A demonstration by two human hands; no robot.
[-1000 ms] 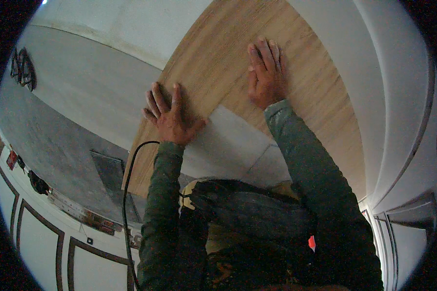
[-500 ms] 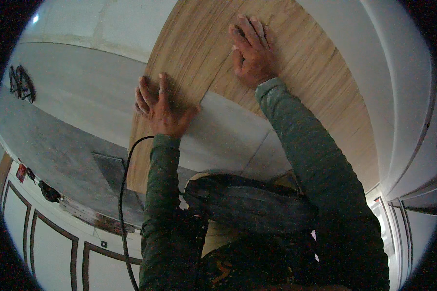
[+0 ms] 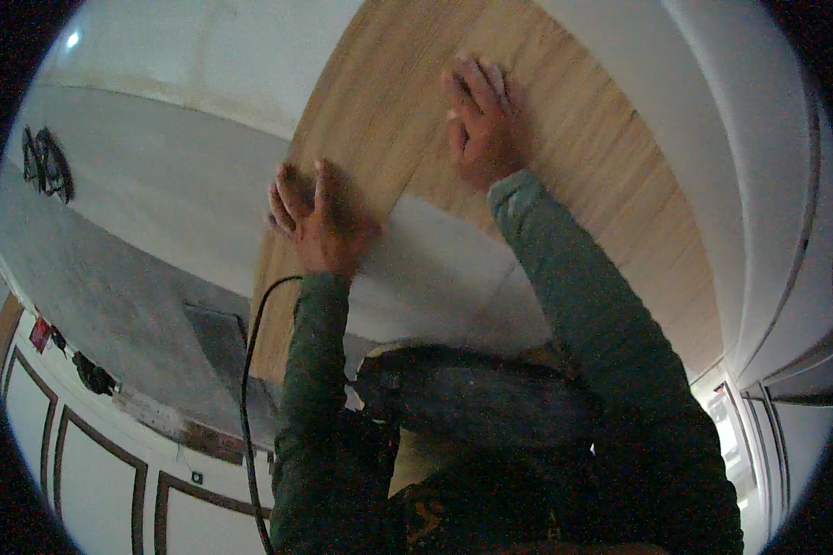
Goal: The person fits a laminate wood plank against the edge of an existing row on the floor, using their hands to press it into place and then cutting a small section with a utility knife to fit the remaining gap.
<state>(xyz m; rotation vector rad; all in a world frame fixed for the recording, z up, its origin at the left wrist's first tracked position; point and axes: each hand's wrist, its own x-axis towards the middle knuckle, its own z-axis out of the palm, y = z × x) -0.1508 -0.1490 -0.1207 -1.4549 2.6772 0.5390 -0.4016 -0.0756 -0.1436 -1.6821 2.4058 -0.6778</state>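
Wood-look floor planks (image 3: 366,102) lie before me, with a seam running between them. My left hand (image 3: 320,227) rests on the left plank close to its outer edge, fingers spread and thumb out. Farther up, my right hand (image 3: 491,129) presses on the neighbouring plank surface (image 3: 611,157), fingers stretched out and flat. Neither hand grips anything. Between my forearms a pale grey floor patch (image 3: 444,259) shows, bordered by the wood. A black cable (image 3: 247,398) runs beside my left forearm and passes behind its wrist.
On the grey floor (image 3: 167,236) at far left lie black sandals (image 3: 46,165). A dark square plate (image 3: 217,335) is left of the cable. White panels with dark frames (image 3: 100,476) stand lower left. A white wall (image 3: 759,157) curves along the right.
The whole view has shifted slightly, so hands and planks sit a little lower and to the right. Against the planks, both hands stay in about the same places.
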